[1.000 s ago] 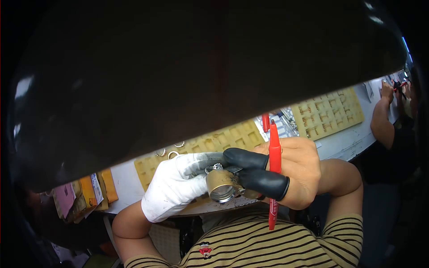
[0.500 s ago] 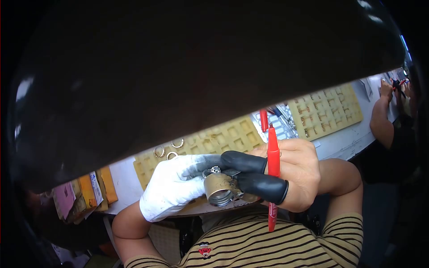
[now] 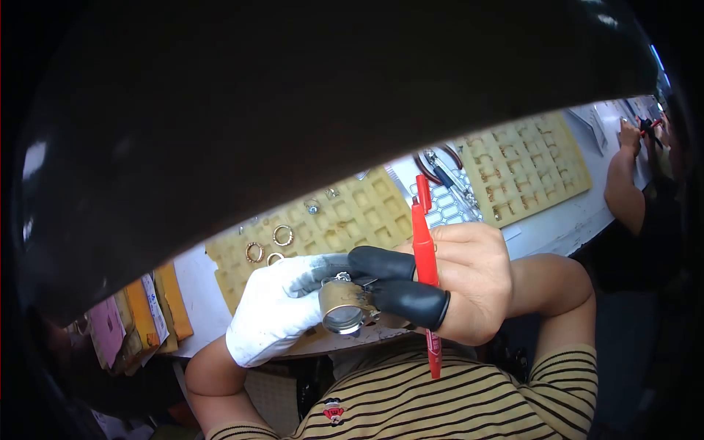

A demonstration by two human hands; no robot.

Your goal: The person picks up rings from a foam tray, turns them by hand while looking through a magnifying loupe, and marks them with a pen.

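My left hand (image 3: 268, 312), in a white glove, has its fingers pinched on a small ring with a bright stone (image 3: 342, 277); most of its band is hidden. My right hand (image 3: 473, 282) wears black rubber finger cots (image 3: 411, 301) on two digits. Its covered fingertips grip a brass-coloured loupe (image 3: 342, 296), close against the ring and the white glove. A red marker (image 3: 424, 253) with a bare dark tip is also tucked upright in the right hand. Behind the left hand, several rings (image 3: 283, 235) lie on a yellow slotted tray (image 3: 348, 227).
A second slotted tray (image 3: 572, 165) holds rows of small jewellery at the right. Between the trays lie a red cap-like piece (image 3: 423, 192), pliers and pens (image 3: 455, 183) on a patterned sheet. Envelopes (image 3: 139, 312) stand at left. Another person's arm (image 3: 623, 176) is at far right. A dark shape blocks the upper view.
Both hands have shifted slightly left with the ring, loupe and marker. The dark edge has moved up in view, showing more of the near tray and its rings.
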